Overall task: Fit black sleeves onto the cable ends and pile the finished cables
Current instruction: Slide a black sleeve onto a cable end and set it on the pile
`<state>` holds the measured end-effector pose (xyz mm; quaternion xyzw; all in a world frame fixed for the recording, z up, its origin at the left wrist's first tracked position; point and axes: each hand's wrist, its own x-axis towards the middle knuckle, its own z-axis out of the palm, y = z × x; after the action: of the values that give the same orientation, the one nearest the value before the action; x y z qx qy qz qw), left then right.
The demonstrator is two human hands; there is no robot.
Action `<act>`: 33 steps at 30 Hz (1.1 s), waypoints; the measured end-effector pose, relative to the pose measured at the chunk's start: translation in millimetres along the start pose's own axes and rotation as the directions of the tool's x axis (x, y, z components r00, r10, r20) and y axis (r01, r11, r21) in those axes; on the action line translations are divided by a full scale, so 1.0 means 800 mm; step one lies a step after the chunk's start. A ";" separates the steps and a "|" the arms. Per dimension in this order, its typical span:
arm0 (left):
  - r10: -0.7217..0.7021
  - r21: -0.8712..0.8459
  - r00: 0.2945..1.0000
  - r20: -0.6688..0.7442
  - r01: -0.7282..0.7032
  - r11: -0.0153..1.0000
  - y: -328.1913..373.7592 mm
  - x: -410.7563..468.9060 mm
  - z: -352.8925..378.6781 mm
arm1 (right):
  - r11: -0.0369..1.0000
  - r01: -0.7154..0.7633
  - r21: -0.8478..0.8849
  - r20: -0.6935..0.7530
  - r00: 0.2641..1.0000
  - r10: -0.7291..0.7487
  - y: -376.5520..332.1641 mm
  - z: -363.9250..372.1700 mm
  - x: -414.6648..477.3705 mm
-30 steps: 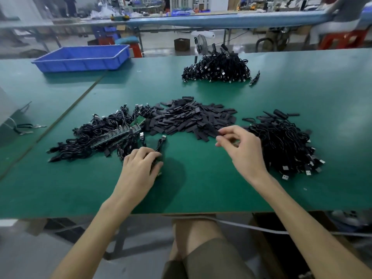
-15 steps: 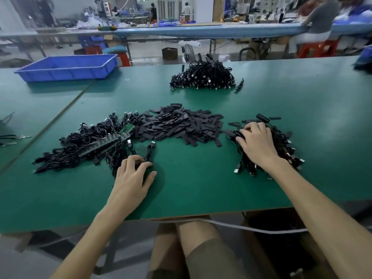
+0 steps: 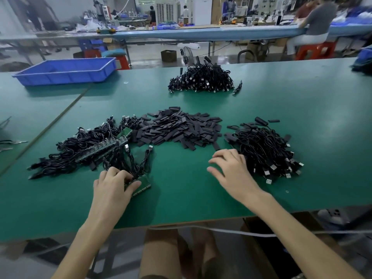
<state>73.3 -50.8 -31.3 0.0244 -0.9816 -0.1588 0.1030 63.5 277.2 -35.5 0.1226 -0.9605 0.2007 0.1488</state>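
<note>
A heap of flat black sleeves (image 3: 177,128) lies in the middle of the green table (image 3: 181,198). Left of it sprawls a tangle of black cables with green circuit boards (image 3: 90,150). My left hand (image 3: 113,185) grips one green board (image 3: 141,185) with its cable at the near end of that tangle. On the right sits a pile of black cables with USB plugs (image 3: 263,150). My right hand (image 3: 231,172) hovers just left of that pile, fingers spread and holding nothing. A third cable pile (image 3: 201,80) lies at the far side.
A blue plastic tray (image 3: 66,71) stands at the far left of the table. Scissors (image 3: 12,142) lie at the left edge. A white cord (image 3: 221,231) hangs along the table's near edge. A person sits at the long bench behind, upper right.
My right hand has come off the right cable pile and moved left and nearer, empty. My left hand still holds the board and cable at the tangle's near end.
</note>
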 end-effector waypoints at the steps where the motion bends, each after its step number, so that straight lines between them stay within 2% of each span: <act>1: 0.000 -0.066 1.000 0.004 0.001 0.998 0.002 0.002 -0.005 | 0.999 0.014 0.041 0.017 1.000 -0.014 -0.007 0.006 -0.005; 5: 0.003 -0.296 0.997 -0.074 -0.025 0.955 0.031 -0.005 -0.013 | 0.978 0.045 0.202 0.090 0.994 -0.064 -0.040 0.023 -0.007; 9: 0.116 -0.407 0.991 -0.061 -0.130 0.904 0.064 -0.003 0.001 | 0.908 0.047 0.415 0.189 0.973 -0.137 -0.078 0.040 0.001; 13: 0.078 -0.518 0.996 -0.031 -0.083 0.851 0.076 0.000 0.012 | 0.828 -0.080 0.554 0.164 0.986 -0.015 -0.087 0.052 0.012; 18: 0.101 -0.488 0.995 -0.008 -0.092 0.868 0.070 -0.008 0.014 | 0.780 -0.128 0.612 0.190 0.982 0.013 -0.085 0.058 0.020; 24: 0.008 -0.341 0.999 0.046 0.008 0.940 0.084 -0.001 0.011 | 0.705 -0.201 0.680 0.226 0.972 0.059 -0.084 0.059 0.023; 28: -0.014 -0.272 0.997 0.080 0.036 0.962 0.093 0.005 0.014 | 0.691 -0.237 0.683 0.266 0.962 0.068 -0.084 0.059 0.024; 33: -0.032 -0.280 0.999 0.018 0.035 0.959 0.098 -0.001 0.020 | 0.717 -0.230 0.657 0.274 0.960 0.057 -0.084 0.059 0.024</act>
<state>69.5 28.8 -21.8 0.0252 -0.9493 -0.2982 0.0963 54.4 194.3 -47.0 0.1159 -0.8362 0.5348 -0.0370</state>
